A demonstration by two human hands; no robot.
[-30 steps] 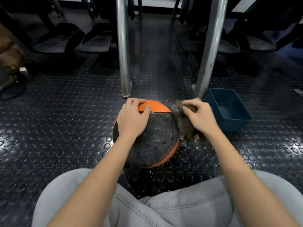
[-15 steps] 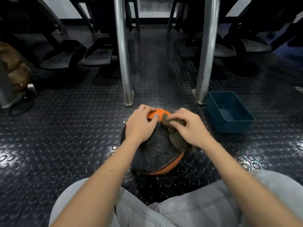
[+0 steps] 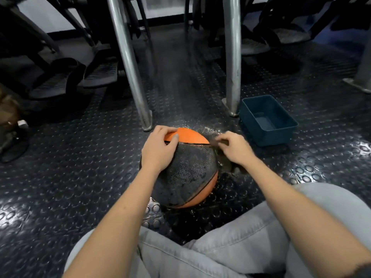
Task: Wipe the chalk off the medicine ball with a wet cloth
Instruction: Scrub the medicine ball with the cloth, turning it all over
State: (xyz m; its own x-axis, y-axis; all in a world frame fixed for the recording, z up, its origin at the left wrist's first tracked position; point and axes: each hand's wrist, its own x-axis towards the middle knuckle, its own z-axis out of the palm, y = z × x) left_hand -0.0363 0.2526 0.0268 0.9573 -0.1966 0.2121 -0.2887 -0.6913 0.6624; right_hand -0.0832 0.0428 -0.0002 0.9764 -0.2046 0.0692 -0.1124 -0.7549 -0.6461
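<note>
- The medicine ball [image 3: 186,173], orange and black, sits on the studded rubber floor [image 3: 80,157] just ahead of the person's grey-trousered knees [image 3: 230,247].
- The left hand [image 3: 158,151] grips its top left, fingers curled over.
- The right hand [image 3: 234,149] pinches a dark, blurred cloth [image 3: 225,164] against the ball's right side.
- Two metal posts [image 3: 130,77] stand close behind.
- A blue tub [image 3: 275,137] sits near the right post.
</note>
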